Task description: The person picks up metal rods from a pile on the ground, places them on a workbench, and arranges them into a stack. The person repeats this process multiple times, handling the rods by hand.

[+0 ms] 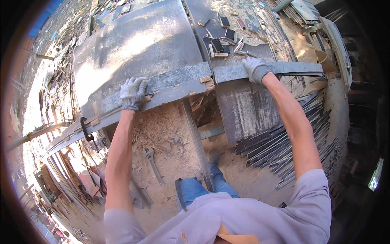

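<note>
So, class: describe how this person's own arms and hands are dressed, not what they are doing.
Both hands wear grey knitted work gloves with ribbed cuffs: the left hand and the right hand. The forearms are bare. Short, pale lilac-grey shirt sleeves end above the elbows.

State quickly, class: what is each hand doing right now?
Left hand: gloved, closed on the edge of the long strip.
Right hand: gloved, closed on the same strip's far end.

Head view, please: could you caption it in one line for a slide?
Gloved left hand and right hand grip a long board across a sawdust-strewn workbench.
</note>
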Tool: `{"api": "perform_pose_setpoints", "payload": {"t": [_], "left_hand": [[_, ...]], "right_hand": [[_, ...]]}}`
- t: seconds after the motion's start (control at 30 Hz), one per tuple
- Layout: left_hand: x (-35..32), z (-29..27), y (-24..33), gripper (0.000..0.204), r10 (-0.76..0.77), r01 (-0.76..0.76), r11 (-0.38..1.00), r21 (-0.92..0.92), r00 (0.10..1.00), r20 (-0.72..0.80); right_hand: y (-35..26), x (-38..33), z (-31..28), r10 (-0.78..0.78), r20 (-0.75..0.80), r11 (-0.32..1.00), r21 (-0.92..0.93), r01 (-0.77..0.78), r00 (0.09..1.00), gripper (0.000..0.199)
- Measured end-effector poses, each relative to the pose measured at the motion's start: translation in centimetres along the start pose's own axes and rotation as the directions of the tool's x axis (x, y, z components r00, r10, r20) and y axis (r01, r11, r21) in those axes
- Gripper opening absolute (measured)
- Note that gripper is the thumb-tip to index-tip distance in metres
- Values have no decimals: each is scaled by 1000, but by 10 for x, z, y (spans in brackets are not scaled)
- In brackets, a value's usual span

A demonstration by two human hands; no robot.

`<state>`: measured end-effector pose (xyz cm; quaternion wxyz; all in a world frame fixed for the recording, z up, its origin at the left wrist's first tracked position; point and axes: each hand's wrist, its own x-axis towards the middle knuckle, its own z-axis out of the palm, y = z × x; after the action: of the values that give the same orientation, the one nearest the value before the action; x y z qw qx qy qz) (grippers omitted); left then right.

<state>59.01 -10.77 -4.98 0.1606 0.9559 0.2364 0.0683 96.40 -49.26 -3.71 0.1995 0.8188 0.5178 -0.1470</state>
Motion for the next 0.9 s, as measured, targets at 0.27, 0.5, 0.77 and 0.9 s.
{"api": "perform_pose_setpoints", "payload": {"t": [0.27,0.5,0.77,0.9], "left_hand": [[13,-26,5,34,-6,2,1000,25,989,151],[33,-44,-8,54,-43,87,995,-59,847,529],[34,-127,2,72,-30,237,968,-84,438,898],[-49,-166,52,70,27,341,926,-164,373,927]], "right_hand": [[29,-27,-56,-300,-96,950,54,306,949,39],[31,37,-131,-428,-165,864,213,455,889,44],[29,104,-227,-503,-174,820,212,531,846,39],[14,46,-260,-530,-175,800,220,558,830,39]]}}
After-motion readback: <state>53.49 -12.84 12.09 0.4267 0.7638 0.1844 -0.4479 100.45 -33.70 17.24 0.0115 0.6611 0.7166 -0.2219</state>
